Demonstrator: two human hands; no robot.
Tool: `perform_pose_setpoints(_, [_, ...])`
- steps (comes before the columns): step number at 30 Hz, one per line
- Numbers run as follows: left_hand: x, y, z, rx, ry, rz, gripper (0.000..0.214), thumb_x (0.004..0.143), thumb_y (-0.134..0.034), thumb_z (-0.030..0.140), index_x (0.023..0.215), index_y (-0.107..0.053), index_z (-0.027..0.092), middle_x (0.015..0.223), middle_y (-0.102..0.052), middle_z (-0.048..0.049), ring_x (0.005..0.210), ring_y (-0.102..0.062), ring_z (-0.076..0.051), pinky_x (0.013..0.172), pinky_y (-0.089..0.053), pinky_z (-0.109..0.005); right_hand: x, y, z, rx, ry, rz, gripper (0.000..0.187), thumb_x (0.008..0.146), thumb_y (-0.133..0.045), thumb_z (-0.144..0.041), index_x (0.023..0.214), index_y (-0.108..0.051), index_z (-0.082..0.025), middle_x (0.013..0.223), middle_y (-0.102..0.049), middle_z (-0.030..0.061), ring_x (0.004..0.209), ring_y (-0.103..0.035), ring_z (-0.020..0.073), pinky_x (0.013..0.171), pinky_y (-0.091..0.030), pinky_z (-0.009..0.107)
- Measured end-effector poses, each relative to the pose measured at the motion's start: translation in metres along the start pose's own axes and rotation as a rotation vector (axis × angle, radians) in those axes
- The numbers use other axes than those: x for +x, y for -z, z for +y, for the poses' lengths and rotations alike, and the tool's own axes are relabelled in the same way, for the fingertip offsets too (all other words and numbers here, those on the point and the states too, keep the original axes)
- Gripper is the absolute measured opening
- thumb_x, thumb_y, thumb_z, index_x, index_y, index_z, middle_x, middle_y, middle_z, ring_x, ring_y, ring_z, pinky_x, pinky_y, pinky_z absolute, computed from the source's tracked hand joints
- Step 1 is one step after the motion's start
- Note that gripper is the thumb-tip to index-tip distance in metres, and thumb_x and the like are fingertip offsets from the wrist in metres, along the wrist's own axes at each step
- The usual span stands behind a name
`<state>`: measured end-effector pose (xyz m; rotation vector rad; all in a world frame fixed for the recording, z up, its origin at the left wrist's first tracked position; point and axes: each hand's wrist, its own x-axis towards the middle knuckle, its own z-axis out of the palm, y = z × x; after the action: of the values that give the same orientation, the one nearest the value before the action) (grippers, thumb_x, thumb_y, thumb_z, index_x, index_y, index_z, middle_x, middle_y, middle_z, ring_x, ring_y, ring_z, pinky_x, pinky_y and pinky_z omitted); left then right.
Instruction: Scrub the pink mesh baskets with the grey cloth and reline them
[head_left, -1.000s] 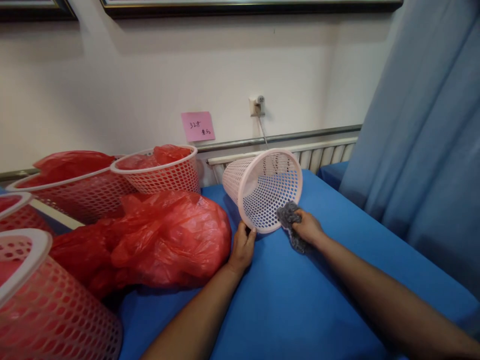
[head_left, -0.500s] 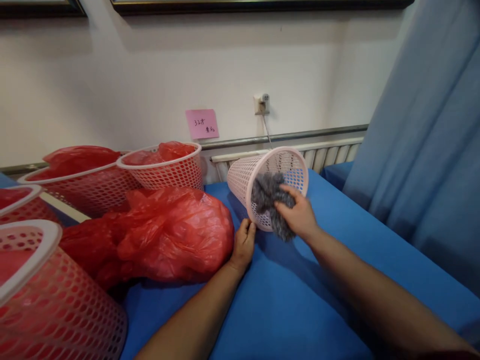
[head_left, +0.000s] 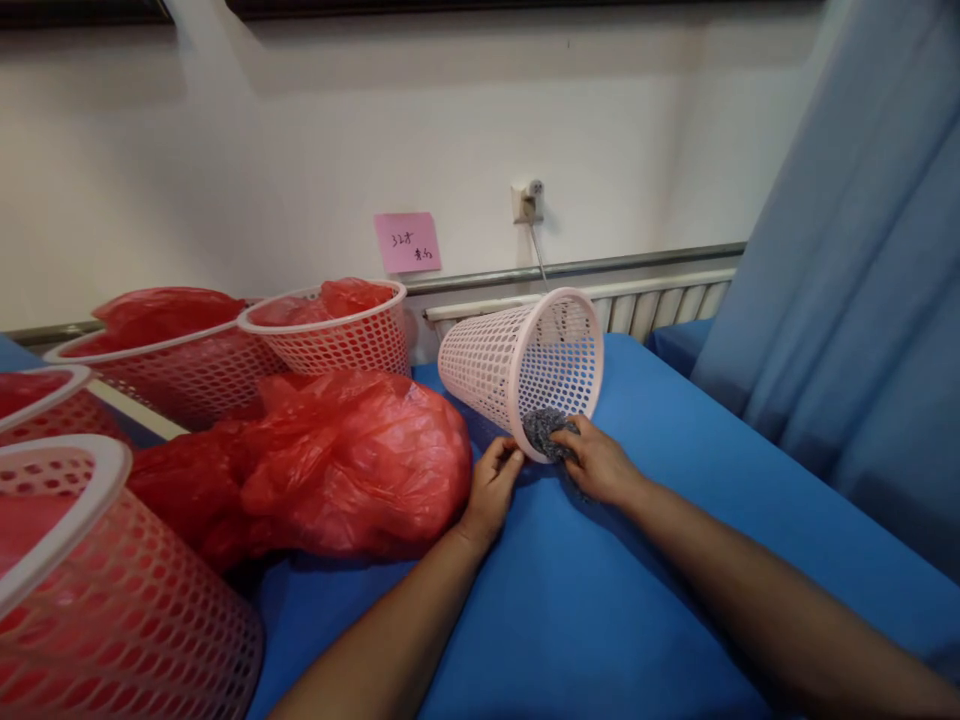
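A pink perforated basket (head_left: 504,368) lies on its side on the blue table (head_left: 600,600), its mouth facing me and to the right. My left hand (head_left: 491,490) grips the lower rim of the basket with its fingers closed. My right hand (head_left: 596,462) is closed on a grey cloth (head_left: 546,432) and presses it against the inside of the basket at the bottom of the rim.
A crumpled red plastic bag (head_left: 330,465) lies left of my left hand. Several pink baskets lined with red bags (head_left: 330,325) stand at the left and back. A blue curtain (head_left: 862,270) hangs at the right. A radiator (head_left: 660,305) runs behind the table.
My right hand with the grey cloth went up into the basket's mouth, then came down to the bottom of the rim. The basket has turned slightly. My left hand stays on the rim.
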<state>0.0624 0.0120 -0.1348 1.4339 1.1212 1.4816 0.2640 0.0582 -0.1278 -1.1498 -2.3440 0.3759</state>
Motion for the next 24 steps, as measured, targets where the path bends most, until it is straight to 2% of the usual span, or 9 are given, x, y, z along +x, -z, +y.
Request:
perform_pose_setpoints(4, [-0.004,-0.008,0.002,0.045,-0.043,-0.054,0.031,0.087,-0.071,0.044,0.101,-0.067,0.017,0.095,-0.069,-0.0043,0.09,-0.064,-0.021,0.086,-0.051,-0.034,-0.005,-0.003,0.008,0.051,-0.071,0.01,0.049,0.082,-0.059,-0.009,0.129,-0.064,-0.022,0.133,-0.052,0.0113,0.115,-0.061,0.0234,0.102,-0.05,0.038])
perform_pose_setpoints(6, [-0.003,-0.009,0.003,0.079,-0.075,-0.047,0.027,0.09,-0.067,0.043,0.099,-0.065,0.017,0.093,-0.067,-0.0035,0.089,-0.063,-0.019,0.085,-0.05,-0.033,-0.003,-0.004,0.007,0.121,-0.076,0.085,0.046,0.082,-0.058,-0.009,0.125,-0.066,-0.022,0.129,-0.054,0.0105,0.112,-0.062,0.0231,0.101,-0.051,0.038])
perform_pose_setpoints(9, [-0.003,-0.009,0.008,0.11,-0.109,-0.023,0.024,0.095,-0.061,0.042,0.095,-0.063,0.018,0.087,-0.062,-0.0009,0.082,-0.058,-0.017,0.079,-0.048,-0.029,0.001,0.006,0.001,0.255,-0.042,0.43,0.038,0.084,-0.057,-0.012,0.119,-0.067,-0.021,0.127,-0.055,0.0103,0.116,-0.061,0.0234,0.104,-0.051,0.04])
perform_pose_setpoints(12, [-0.004,-0.011,0.018,0.136,-0.141,-0.03,0.023,0.096,-0.06,0.041,0.091,-0.062,0.019,0.082,-0.058,0.0006,0.076,-0.055,-0.015,0.073,-0.046,-0.027,0.009,0.034,-0.014,0.282,0.047,0.822,0.037,0.087,-0.059,-0.017,0.123,-0.064,-0.024,0.134,-0.051,0.0104,0.126,-0.057,0.0259,0.11,-0.048,0.045])
perform_pose_setpoints(14, [-0.007,-0.013,0.024,0.15,-0.174,-0.049,0.024,0.096,-0.06,0.041,0.09,-0.062,0.019,0.081,-0.057,0.0007,0.075,-0.054,-0.015,0.072,-0.046,-0.026,0.014,0.054,-0.028,0.239,0.151,0.915,0.042,0.087,-0.061,-0.016,0.127,-0.062,-0.028,0.141,-0.046,0.0092,0.132,-0.052,0.0276,0.113,-0.045,0.048])
perform_pose_setpoints(15, [-0.007,-0.014,0.026,0.152,-0.187,-0.055,0.024,0.096,-0.059,0.042,0.089,-0.062,0.019,0.08,-0.056,0.0008,0.074,-0.053,-0.015,0.071,-0.046,-0.026,0.015,0.06,-0.035,0.217,0.208,0.9,0.045,0.086,-0.06,-0.014,0.128,-0.062,-0.03,0.143,-0.044,0.0084,0.135,-0.051,0.028,0.114,-0.044,0.049])
perform_pose_setpoints(17, [-0.008,-0.013,0.028,0.138,-0.191,-0.043,0.025,0.096,-0.06,0.042,0.087,-0.062,0.019,0.078,-0.055,0.0015,0.072,-0.052,-0.014,0.069,-0.045,-0.025,0.016,0.061,-0.047,0.192,0.313,0.776,0.05,0.084,-0.058,-0.009,0.128,-0.062,-0.031,0.146,-0.041,0.0079,0.136,-0.049,0.028,0.113,-0.045,0.049])
perform_pose_setpoints(20, [-0.004,-0.006,0.027,0.095,-0.154,0.025,0.026,0.093,-0.064,0.045,0.088,-0.062,0.019,0.077,-0.057,0.0014,0.072,-0.053,-0.014,0.07,-0.047,-0.025,0.009,0.039,-0.051,0.223,0.398,0.517,0.054,0.081,-0.055,-0.002,0.127,-0.064,-0.028,0.144,-0.043,0.0098,0.133,-0.051,0.0266,0.108,-0.049,0.045])
perform_pose_setpoints(24, [0.004,0.007,0.021,0.084,-0.135,0.087,0.026,0.089,-0.067,0.045,0.087,-0.062,0.019,0.079,-0.061,0.0011,0.074,-0.057,-0.015,0.07,-0.049,-0.025,-0.006,0.009,-0.039,0.201,0.402,0.224,0.055,0.075,-0.055,0.002,0.121,-0.068,-0.026,0.139,-0.05,0.0099,0.125,-0.055,0.0248,0.103,-0.052,0.043])
